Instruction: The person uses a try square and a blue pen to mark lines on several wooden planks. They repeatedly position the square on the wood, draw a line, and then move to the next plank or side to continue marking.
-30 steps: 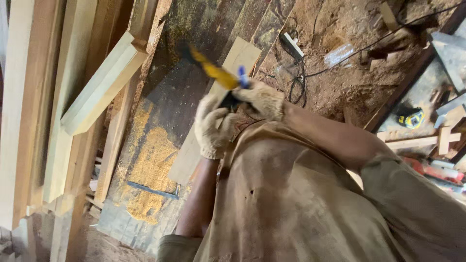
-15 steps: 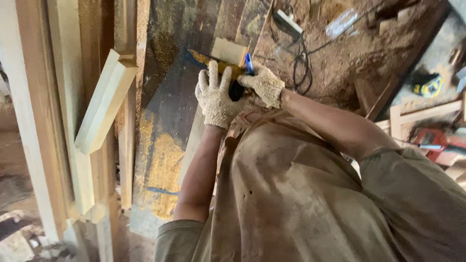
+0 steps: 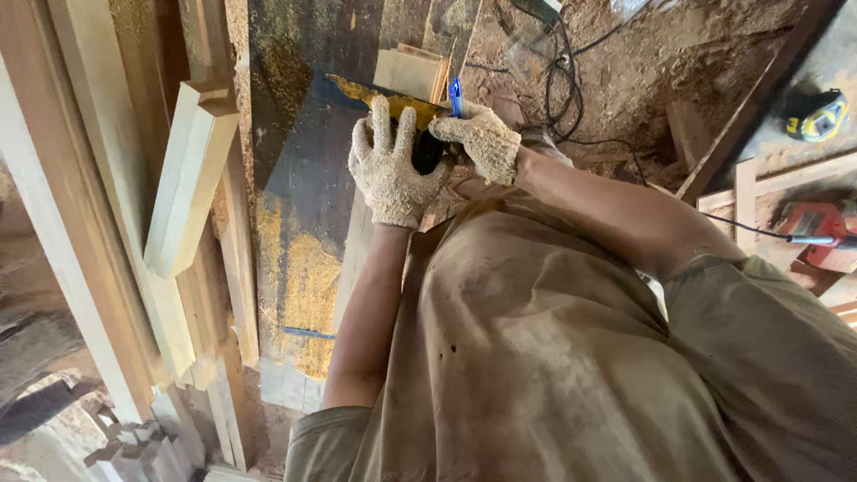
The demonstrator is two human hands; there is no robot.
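My left hand [image 3: 388, 170] lies with its glove fingers spread up and its palm folded around a dark handle [image 3: 427, 153], so that grip is closed on the tool. My right hand [image 3: 482, 143] is curled on a blue pencil [image 3: 456, 96], its tip standing just above the knuckles; that grip is clenched too. The dark handle belongs to a yellow square [image 3: 379, 94] whose blade runs off to the left over a pale board [image 3: 409, 73].

I judge the square to be light and stiff, metal in the blade, and likely to slide on a dusty face unless it is pressed flat; the handle is the place to hold it, as I do, with the blade left free. The pencil is light and easily snapped at the point, so it is best pinched low on the shaft. The knit gloves give friction but dull the feel.

The board sits at the far edge of a dark counter [image 3: 312, 178] strewn with yellow sawdust. Left of it lean long timbers [image 3: 192, 178]. To the right, black cables [image 3: 562, 80] cross the dusty floor [image 3: 661, 62], with a yellow-and-black tape measure [image 3: 814, 114] and a red power tool [image 3: 817, 234] well apart.
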